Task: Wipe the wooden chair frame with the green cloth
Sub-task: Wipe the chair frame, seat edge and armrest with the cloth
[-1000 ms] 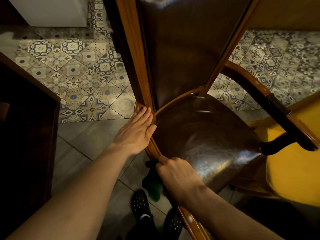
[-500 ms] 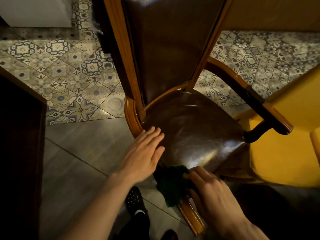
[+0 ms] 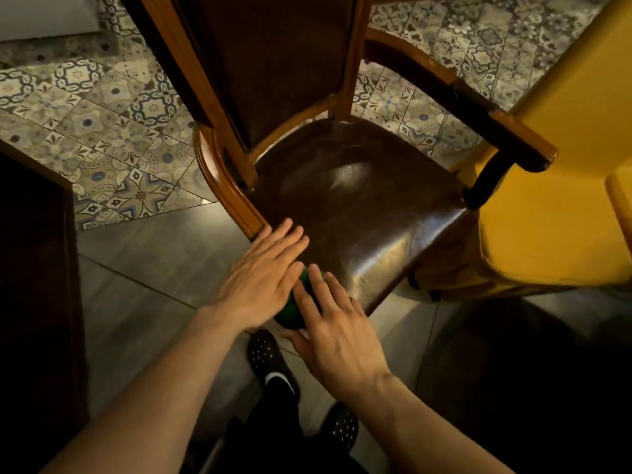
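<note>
A: Why do we lay the left hand (image 3: 259, 279) flat, fingers spread, on the seat corner?
B: To brace. The right hand (image 3: 337, 340), splayed, presses the green cloth (image 3: 293, 311) there, probably against the chair frame (image 3: 228, 186).

The floor (image 3: 143, 268) under me is plain grey tile near my feet and turns to patterned blue-and-cream tile (image 3: 113, 131) farther out, beyond the chair. The wooden chair (image 3: 222, 179) stands on it, straddling the line where the two kinds of tile meet. My two black shoes (image 3: 270, 360) are planted on the grey part, just in front of the chair's seat edge. To the right of the chair, touching its armrest, stands a yellow seat (image 3: 547, 217).
</note>
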